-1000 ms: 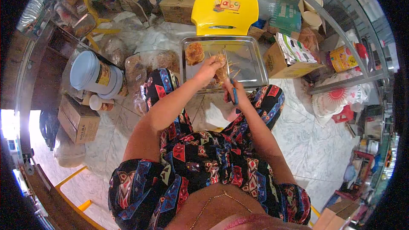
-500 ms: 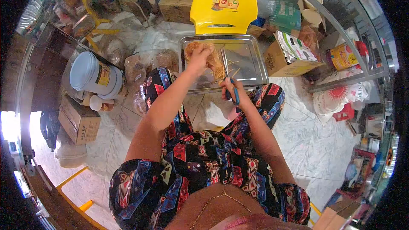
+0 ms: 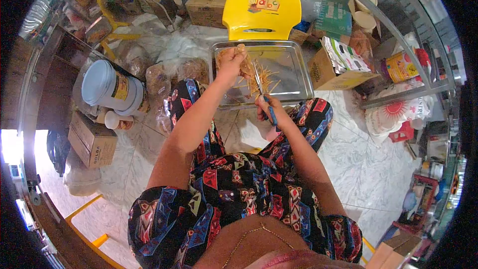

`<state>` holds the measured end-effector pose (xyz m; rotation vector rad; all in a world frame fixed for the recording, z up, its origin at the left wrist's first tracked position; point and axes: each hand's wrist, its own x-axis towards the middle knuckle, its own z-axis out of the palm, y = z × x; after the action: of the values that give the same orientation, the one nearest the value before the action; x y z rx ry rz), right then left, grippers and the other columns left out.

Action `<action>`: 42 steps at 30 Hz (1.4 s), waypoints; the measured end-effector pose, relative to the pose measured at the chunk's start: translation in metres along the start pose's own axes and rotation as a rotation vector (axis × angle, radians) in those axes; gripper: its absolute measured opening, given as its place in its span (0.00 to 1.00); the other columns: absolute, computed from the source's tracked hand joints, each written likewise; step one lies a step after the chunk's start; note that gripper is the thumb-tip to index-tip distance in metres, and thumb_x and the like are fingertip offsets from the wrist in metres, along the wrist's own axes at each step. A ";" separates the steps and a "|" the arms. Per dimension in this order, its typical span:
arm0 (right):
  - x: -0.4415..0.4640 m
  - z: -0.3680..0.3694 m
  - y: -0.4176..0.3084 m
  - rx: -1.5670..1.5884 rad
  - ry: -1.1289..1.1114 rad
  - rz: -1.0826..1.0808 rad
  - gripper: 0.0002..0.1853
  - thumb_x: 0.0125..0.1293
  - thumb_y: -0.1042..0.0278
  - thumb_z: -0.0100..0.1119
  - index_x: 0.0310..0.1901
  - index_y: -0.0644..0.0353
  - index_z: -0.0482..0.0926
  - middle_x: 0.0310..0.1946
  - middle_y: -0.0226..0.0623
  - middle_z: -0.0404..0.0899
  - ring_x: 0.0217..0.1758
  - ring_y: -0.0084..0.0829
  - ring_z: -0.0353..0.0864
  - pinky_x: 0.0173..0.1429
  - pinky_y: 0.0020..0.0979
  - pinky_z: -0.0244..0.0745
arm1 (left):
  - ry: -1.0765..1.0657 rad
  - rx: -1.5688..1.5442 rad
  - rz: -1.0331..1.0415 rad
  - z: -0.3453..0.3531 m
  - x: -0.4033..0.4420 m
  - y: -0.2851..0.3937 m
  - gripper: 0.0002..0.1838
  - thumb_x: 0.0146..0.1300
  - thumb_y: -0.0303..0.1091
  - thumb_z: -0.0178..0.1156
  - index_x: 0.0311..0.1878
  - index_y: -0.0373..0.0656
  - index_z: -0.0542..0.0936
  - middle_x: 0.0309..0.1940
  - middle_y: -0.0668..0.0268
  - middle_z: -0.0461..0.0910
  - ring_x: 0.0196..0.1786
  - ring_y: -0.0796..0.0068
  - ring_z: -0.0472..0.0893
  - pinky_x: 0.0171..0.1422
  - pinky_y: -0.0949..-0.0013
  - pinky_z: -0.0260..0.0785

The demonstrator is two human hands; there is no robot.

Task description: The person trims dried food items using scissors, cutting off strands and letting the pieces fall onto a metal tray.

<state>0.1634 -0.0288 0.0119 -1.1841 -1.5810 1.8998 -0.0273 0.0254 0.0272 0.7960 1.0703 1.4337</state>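
Observation:
A thin, golden-brown dried sheet [image 3: 246, 67] is pinched in my left hand [image 3: 231, 65] over a clear rectangular tray [image 3: 288, 65]. I cannot tell what food it is. My right hand [image 3: 273, 109] is closed around the blue handles of a pair of scissors [image 3: 258, 77], whose blades point up and away beside the sheet's right edge. Thin, cut strips [image 3: 268, 76] lie scattered on the tray below the blades. More of the brown material sits under my left hand, partly hidden by it.
A yellow chair back [image 3: 262, 10] stands just beyond the tray. At the left are a white bucket [image 3: 107, 87], a cardboard box [image 3: 92, 139] and bagged goods [image 3: 191, 70]. On the right, an open carton [image 3: 338, 72] holds packets, near a metal shelf frame [image 3: 398, 93].
The sheet in my left hand now looks smaller, and more strips lie on the tray. The scissor blades have come into view, pointing away from me.

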 end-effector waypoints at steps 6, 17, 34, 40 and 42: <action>0.001 0.001 0.002 -0.001 0.013 -0.001 0.20 0.64 0.50 0.46 0.34 0.64 0.69 0.17 0.32 0.68 0.19 0.24 0.70 0.22 0.25 0.68 | 0.014 0.026 0.016 0.002 -0.002 -0.001 0.10 0.61 0.37 0.49 0.42 0.44 0.67 0.31 0.68 0.72 0.24 0.76 0.76 0.16 0.72 0.70; -0.005 0.000 -0.009 -0.033 0.063 0.058 0.20 0.61 0.50 0.50 0.31 0.64 0.69 0.13 0.29 0.64 0.12 0.21 0.65 0.16 0.24 0.63 | 0.066 0.048 0.033 0.006 -0.004 -0.003 0.10 0.61 0.37 0.49 0.44 0.44 0.67 0.31 0.66 0.71 0.25 0.75 0.75 0.16 0.71 0.70; 0.005 0.001 0.007 0.080 0.106 -0.034 0.20 0.60 0.50 0.52 0.28 0.62 0.69 0.11 0.30 0.65 0.11 0.23 0.67 0.15 0.25 0.62 | 0.017 0.063 -0.046 0.008 -0.008 -0.016 0.15 0.60 0.36 0.48 0.48 0.42 0.66 0.34 0.64 0.72 0.23 0.74 0.75 0.16 0.71 0.68; -0.004 0.003 -0.007 -0.019 0.130 0.014 0.20 0.60 0.50 0.52 0.29 0.64 0.69 0.12 0.29 0.64 0.11 0.22 0.65 0.15 0.25 0.62 | 0.009 0.034 -0.007 0.010 -0.009 -0.016 0.13 0.61 0.36 0.48 0.46 0.43 0.67 0.34 0.65 0.71 0.25 0.74 0.75 0.17 0.70 0.70; -0.004 0.003 -0.008 -0.054 0.136 0.036 0.22 0.62 0.49 0.49 0.30 0.66 0.70 0.12 0.29 0.63 0.12 0.22 0.64 0.17 0.24 0.63 | 0.066 0.046 0.006 0.011 -0.009 -0.015 0.12 0.61 0.36 0.48 0.45 0.42 0.67 0.32 0.66 0.71 0.24 0.74 0.74 0.17 0.70 0.70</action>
<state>0.1618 -0.0313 0.0208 -1.3427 -1.5567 1.7682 -0.0099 0.0179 0.0177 0.7893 1.1557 1.4538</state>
